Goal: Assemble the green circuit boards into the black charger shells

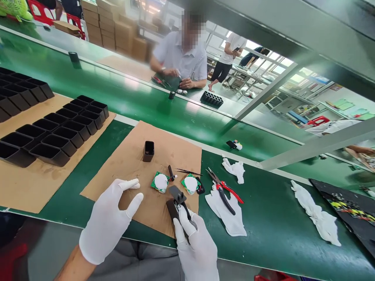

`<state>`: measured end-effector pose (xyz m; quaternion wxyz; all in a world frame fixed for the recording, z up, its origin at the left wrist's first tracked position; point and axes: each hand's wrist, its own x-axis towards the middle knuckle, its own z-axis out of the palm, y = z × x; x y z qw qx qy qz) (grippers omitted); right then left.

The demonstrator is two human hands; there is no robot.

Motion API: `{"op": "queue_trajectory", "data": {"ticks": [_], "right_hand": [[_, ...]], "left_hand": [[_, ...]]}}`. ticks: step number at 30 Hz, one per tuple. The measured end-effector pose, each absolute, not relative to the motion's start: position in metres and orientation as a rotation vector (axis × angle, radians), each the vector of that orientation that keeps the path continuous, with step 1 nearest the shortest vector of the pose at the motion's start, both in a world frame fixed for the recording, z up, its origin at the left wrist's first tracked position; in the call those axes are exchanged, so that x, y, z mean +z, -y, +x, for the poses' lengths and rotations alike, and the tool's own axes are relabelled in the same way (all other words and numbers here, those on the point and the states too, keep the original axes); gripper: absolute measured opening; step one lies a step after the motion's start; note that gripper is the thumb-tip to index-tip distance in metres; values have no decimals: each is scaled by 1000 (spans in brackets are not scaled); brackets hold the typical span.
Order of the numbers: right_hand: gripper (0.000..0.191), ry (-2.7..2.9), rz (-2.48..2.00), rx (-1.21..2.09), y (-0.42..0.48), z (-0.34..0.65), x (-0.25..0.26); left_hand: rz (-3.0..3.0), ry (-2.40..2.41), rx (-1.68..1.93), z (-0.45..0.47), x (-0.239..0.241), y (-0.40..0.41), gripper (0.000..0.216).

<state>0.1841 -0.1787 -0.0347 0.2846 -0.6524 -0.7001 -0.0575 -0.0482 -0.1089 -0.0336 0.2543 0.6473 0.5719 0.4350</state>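
In the head view, the work in hand appears to be handling a black housing (172,210) with a flat black plate (177,193) at its upper end. The gloved right hand (197,242), at lower centre, grips that housing, fingers closed around it. The left hand (109,218), at lower left, holds nothing, its thumb and fingers well apart. The next move seems to call for a steady right grip and a precise pinch from the left.

Counted, the brown sheet (125,156) at centre bears one upright black box (149,152), two green circuit boards (161,182) with white discs, and two small black parts (171,173). One pair of black tweezers (189,171) lies above the right-hand board. On the green desk (272,218), right of centre, are one pair of red-handled pliers (224,191) and three crumpled white cloths (234,169). Two groups of black boxes (54,136) fill the left; overlap prevents an exact count.
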Motion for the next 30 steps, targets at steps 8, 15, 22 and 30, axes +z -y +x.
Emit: {"op": "queue_trajectory", "data": {"ticks": [8,15,22,30], "right_hand": [[37,1846,-1652,-54,171,187,-27],[33,1904,-1614,-36,167,188,-32],[33,1880,-1640,-55,167,195,-19],[45,1640,-1773,83,-42,257,45]], "left_hand": [[1800,-1561,1185,-47,-34,108,22],[1799,-1587,1163,-47,-38,110,25],[1842,-1596,1165,-46,-45,109,28],[1970,-1484,1244,-44,-66,104,25]]}}
